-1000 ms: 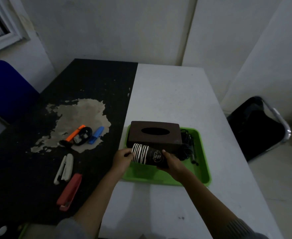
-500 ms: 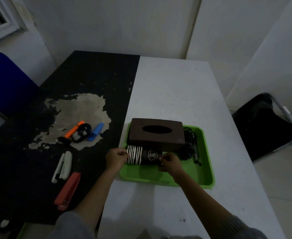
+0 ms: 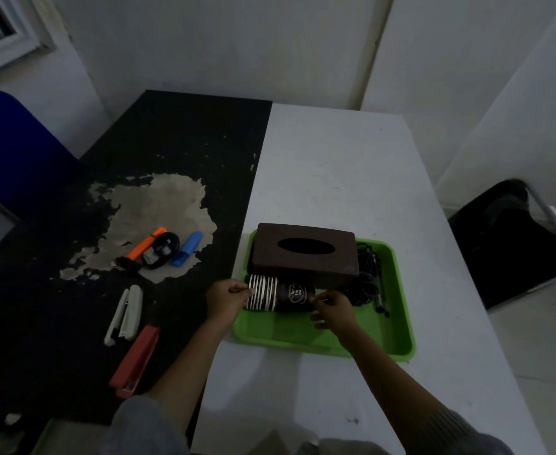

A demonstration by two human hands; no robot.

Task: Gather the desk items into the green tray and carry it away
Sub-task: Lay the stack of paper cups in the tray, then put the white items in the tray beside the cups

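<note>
Room dim, white walls; worktop (image 3: 352, 178) half white, half worn black. Green tray (image 3: 319, 336) on white half holds tissue box (image 3: 302, 254), cables, cup stack (image 3: 278, 293) lying sideways. Left hand (image 3: 225, 298) and right hand (image 3: 334, 310) each pinch a stack end: seating it. Next, I'd guess: staplers (image 3: 125, 311), markers (image 3: 187, 249) left on black side.

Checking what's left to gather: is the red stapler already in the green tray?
No, the red stapler lies on the black desk, outside the green tray.
</note>
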